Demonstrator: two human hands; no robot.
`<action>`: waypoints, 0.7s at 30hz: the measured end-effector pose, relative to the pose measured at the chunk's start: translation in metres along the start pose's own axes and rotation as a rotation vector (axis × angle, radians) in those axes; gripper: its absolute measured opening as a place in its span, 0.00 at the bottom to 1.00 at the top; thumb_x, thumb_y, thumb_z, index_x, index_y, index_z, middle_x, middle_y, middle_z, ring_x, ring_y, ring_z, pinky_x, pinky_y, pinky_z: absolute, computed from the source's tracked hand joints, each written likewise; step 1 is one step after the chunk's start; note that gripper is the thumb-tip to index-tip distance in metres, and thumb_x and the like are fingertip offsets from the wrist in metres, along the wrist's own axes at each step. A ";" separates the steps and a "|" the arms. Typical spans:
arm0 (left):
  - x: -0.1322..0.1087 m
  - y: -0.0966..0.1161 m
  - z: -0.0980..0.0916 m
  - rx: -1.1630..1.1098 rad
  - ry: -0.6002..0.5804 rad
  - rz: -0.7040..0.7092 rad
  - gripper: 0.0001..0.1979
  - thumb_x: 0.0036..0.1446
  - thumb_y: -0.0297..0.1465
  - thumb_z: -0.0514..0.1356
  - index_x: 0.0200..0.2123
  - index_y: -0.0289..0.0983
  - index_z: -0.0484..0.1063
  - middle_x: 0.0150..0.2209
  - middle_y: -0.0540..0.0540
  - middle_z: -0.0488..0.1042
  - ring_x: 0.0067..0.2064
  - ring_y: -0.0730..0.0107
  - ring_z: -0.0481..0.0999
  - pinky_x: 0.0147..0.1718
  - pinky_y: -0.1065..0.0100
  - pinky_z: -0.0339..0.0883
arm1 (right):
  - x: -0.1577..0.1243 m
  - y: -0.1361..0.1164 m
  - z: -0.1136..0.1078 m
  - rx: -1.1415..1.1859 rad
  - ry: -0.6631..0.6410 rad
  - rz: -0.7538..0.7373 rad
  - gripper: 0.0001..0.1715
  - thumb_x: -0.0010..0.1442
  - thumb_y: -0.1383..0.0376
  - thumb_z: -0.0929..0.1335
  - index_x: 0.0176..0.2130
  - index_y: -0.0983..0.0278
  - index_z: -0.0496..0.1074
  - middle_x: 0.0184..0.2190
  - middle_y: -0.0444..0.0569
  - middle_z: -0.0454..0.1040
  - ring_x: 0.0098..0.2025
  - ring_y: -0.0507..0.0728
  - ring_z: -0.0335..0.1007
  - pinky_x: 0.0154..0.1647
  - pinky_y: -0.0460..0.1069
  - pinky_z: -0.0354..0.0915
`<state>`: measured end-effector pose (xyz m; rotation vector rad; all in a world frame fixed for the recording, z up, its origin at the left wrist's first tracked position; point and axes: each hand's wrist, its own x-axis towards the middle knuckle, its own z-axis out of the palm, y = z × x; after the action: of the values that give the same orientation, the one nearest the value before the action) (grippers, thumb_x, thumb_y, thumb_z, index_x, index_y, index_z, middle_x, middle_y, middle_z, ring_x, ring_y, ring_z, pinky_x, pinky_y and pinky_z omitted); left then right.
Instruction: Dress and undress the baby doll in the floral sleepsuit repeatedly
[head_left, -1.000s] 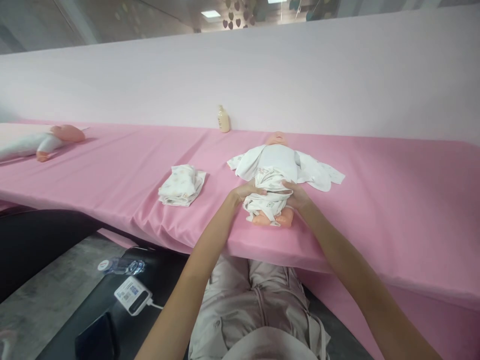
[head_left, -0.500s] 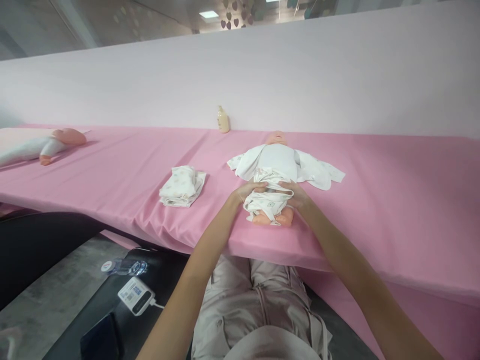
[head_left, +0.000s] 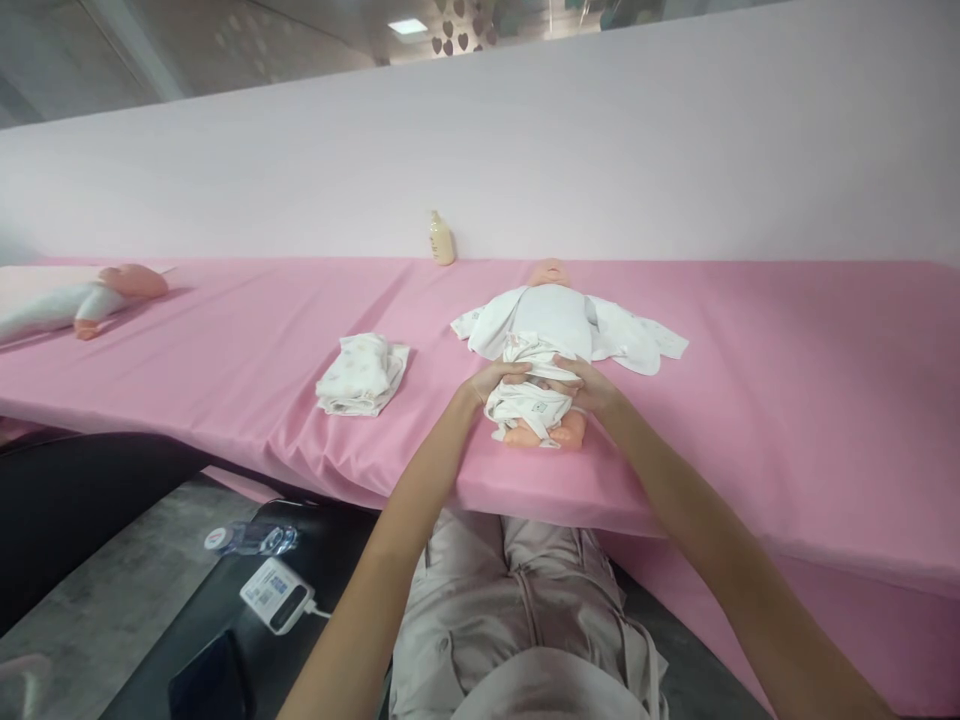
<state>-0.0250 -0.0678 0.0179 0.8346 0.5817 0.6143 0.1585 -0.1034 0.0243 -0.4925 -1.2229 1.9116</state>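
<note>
A baby doll (head_left: 551, 318) lies on its back on the pink table (head_left: 787, 400), head away from me, an open white top spread at its sides. White patterned trousers (head_left: 534, 405) are bunched round its legs, and its bare feet show at the near end. My left hand (head_left: 493, 379) grips the trousers' waistband on the left side. My right hand (head_left: 583, 384) grips the same waistband on the right side. Both hands' fingers are curled into the cloth at the doll's hips.
A folded white cloth (head_left: 363, 373) lies left of the doll. A small cream bottle (head_left: 441, 239) stands by the back wall. Another doll (head_left: 82, 298) lies at the far left. Below the table edge are a water bottle (head_left: 251, 539), a white device (head_left: 276, 594) and a phone.
My hands have drawn slightly closer together on the waistband at the doll's hips. The view has shifted a little; the doll has stayed in place.
</note>
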 end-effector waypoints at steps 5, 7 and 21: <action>0.000 0.003 0.000 0.043 -0.070 -0.103 0.25 0.54 0.33 0.59 0.09 0.37 0.53 0.13 0.48 0.61 0.20 0.71 0.68 0.28 0.68 0.66 | 0.003 -0.002 0.005 -0.060 0.022 0.001 0.13 0.53 0.58 0.69 0.29 0.66 0.69 0.09 0.33 0.45 0.13 0.47 0.43 0.30 0.48 0.63; 0.001 0.002 -0.001 0.025 -0.085 -0.083 0.25 0.55 0.34 0.58 0.10 0.37 0.53 0.13 0.48 0.61 0.19 0.72 0.67 0.27 0.69 0.66 | 0.007 -0.003 0.006 -0.135 0.109 -0.084 0.13 0.54 0.57 0.68 0.31 0.65 0.69 0.11 0.35 0.52 0.15 0.48 0.48 0.31 0.49 0.63; 0.000 0.000 -0.001 -0.052 -0.068 -0.059 0.24 0.52 0.35 0.60 0.10 0.38 0.53 0.12 0.49 0.59 0.20 0.69 0.69 0.27 0.66 0.68 | -0.012 -0.004 -0.069 -2.039 0.722 -0.387 0.22 0.56 0.74 0.57 0.49 0.68 0.67 0.49 0.61 0.66 0.49 0.64 0.61 0.42 0.54 0.61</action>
<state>-0.0257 -0.0673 0.0172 0.7838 0.5247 0.5435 0.2142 -0.0728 -0.0048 -1.5085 -2.0311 -0.4693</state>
